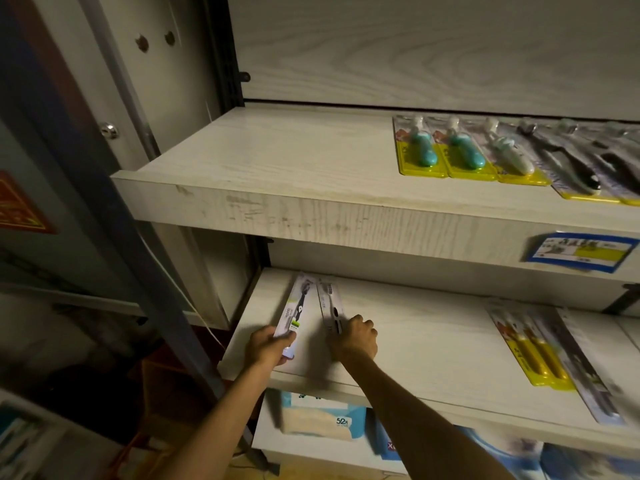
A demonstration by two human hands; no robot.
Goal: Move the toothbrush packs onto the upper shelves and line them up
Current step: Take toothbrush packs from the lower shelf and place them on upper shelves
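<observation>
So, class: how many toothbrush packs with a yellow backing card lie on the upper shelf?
At least 4: two teal packs side by side, a white pack to their right, then a dark pack. More dark packs run off the frame's right edge, blurred, so the count may be higher.

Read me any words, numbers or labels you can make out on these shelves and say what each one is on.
"52M" on the tissue pack under the lower shelf.
"X", partly cut off, on the blue pack beside it.
Print on the toothbrush pack held in the left hand: too blurred to read.
Blue price tag on the upper shelf edge: too small to read.
Red sign at the far left: unreadable.
</observation>
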